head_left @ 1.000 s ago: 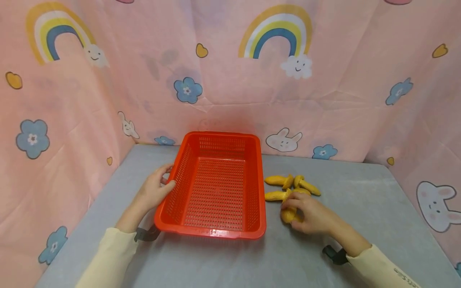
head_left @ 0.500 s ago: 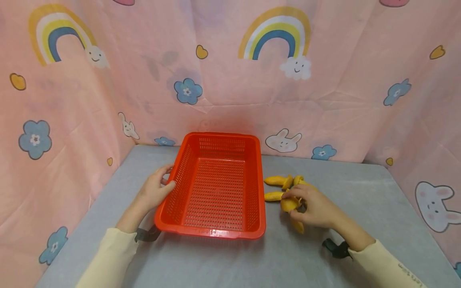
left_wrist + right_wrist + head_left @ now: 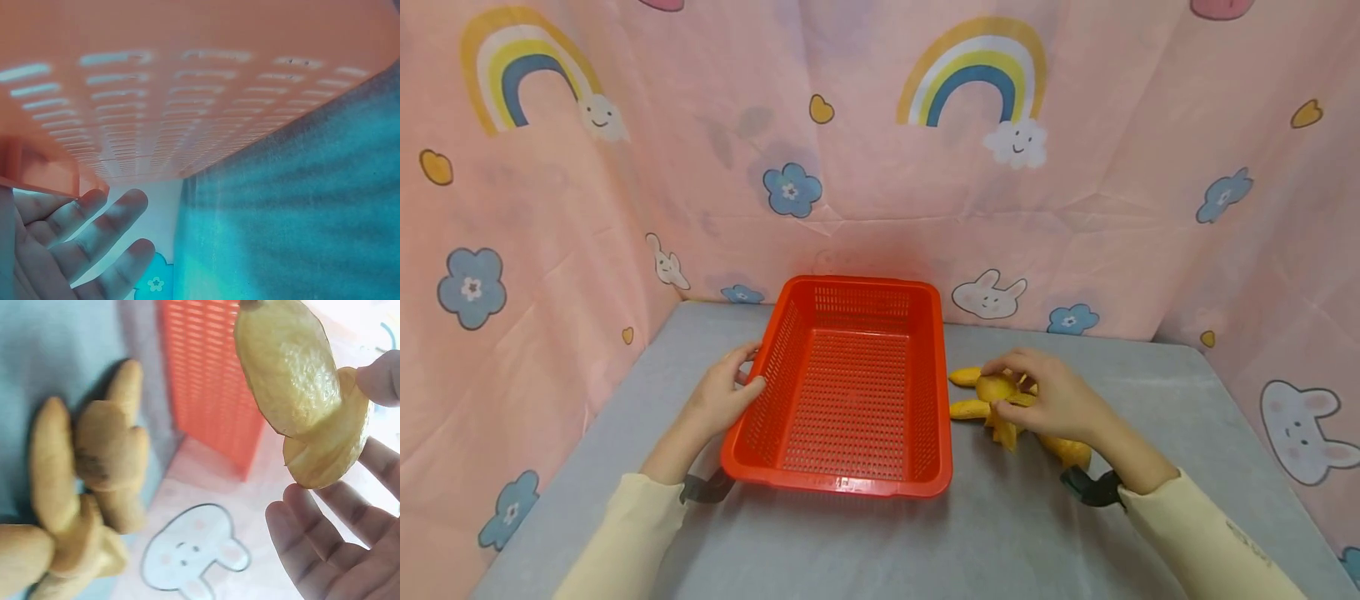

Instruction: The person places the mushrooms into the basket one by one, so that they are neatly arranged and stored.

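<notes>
A red plastic basket (image 3: 850, 483) with perforated walls stands on the grey table. My left hand (image 3: 718, 400) holds its left rim, thumb over the edge; in the left wrist view several fingers (image 3: 106, 225) lie beneath the rim. Right of the basket, my right hand (image 3: 1052, 396) pinches a yellow mushroom-shaped piece (image 3: 287, 369) with a thick body and a flared end, raised above the others. Beneath it lie several similar yellow pieces (image 3: 968, 410), partly hidden by the hand. Another yellow piece (image 3: 1071, 454) lies near the right wrist.
A pink cloth (image 3: 865, 192) printed with rainbows, flowers and rabbits hangs behind the table and on both sides. Dark straps (image 3: 1093, 490) sit at the wrists. The grey tabletop (image 3: 820, 550) extends in front of the basket and to its right.
The right hand has lifted a yellow piece off the table and carried it up and away from the front. The left hand and the basket have hardly moved.
</notes>
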The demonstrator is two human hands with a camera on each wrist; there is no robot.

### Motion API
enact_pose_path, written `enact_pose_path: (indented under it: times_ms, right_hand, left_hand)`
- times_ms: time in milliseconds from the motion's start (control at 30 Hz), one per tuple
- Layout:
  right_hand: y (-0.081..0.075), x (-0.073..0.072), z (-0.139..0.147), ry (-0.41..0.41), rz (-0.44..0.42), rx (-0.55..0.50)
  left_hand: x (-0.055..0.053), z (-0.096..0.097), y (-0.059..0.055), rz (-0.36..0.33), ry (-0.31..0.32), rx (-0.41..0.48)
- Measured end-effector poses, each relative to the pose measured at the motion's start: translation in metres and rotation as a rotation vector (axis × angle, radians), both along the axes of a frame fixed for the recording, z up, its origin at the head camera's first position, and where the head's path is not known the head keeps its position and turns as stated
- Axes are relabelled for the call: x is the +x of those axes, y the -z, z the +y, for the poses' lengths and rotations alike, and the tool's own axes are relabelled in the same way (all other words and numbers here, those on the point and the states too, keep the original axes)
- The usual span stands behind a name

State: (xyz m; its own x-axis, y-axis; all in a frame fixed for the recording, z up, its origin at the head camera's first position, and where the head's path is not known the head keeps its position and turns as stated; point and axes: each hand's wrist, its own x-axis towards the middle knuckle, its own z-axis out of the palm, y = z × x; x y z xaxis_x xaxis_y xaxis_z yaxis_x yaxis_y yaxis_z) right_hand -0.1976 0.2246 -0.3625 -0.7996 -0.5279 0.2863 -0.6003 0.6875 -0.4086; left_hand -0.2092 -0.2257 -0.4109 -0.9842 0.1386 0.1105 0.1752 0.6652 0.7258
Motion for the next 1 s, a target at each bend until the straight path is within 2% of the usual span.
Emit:
enact_pose_path:
  times_ms: [200,433,600,800,1000]
  right_hand:
    - [-0.016,-0.011,-0.012,-0.036,0.050,-0.022]
    - [-0.033,-0.023,-0.027,-0.044,-0.004,-0.047]
    - [-0.044,-0.032,-0.040,-0.055,-0.001,-0.038]
    - [-0.051,-0.042,-0.058,-0.061,-0.003,-0.026]
    - [-0.053,-0.054,-0.076,-0.072,-0.012,-0.057]
  left_hand:
    - [0.000,-0.001,0.001,0.013,0.002,-0.010]
    - [-0.001,-0.002,0.002,0.016,0.003,-0.030]
    - [-0.001,-0.002,0.001,0.002,-0.002,-0.030]
    - [-0.002,-0.002,0.000,0.006,-0.008,-0.046]
    - [-0.002,-0.002,-0.001,0.001,-0.003,-0.040]
